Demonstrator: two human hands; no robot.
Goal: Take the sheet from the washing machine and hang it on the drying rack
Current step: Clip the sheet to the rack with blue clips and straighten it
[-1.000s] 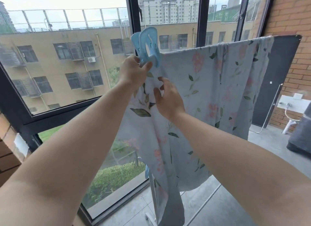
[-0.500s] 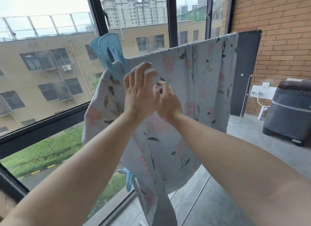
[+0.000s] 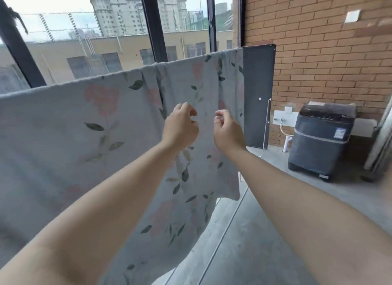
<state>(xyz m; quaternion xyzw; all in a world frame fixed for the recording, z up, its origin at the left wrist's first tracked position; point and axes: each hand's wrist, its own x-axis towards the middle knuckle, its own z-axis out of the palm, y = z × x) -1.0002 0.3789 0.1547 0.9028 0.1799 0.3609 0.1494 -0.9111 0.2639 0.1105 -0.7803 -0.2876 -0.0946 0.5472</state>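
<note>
the sheet [image 3: 106, 125] is thin, soft cotton-like cloth, pale blue-grey, printed with faded pink flowers and dark green leaves. it hangs folded over the rack, whose top bar is hidden under the fold. the fold makes a slightly fuzzy, straight ridge, and a few narrow vertical pleats gather near the middle and near the right end. the lower hem falls in loose curves, with one corner hanging just above the smooth grey concrete floor [image 3: 275, 221]

both bare forearms reach forward and up, side by side, towards the upper middle of the cloth. the left hand [image 3: 180, 127] shows its back to the camera, knuckles raised, fingers curled in with the thumb close to the forefinger. the right hand [image 3: 228, 130] sits just beside it, a small gap between the two, and is curled the same way, fingertips bent towards the thumb. both are right in front of the fabric, and whether the fingertips pinch it or are closed on nothing cannot be told

the sheet's long axis runs along the fold, from low at the left edge of the view to higher at the right, ending in front of a flat dark panel [image 3: 257, 93]. its faces hang vertical, one towards the person and one towards the black-framed window [image 3: 84, 40]

well to the right a boxy dark grey washer [image 3: 322, 140] with a glossy lid stands against the rough red brick wall [image 3: 318, 62]
</note>
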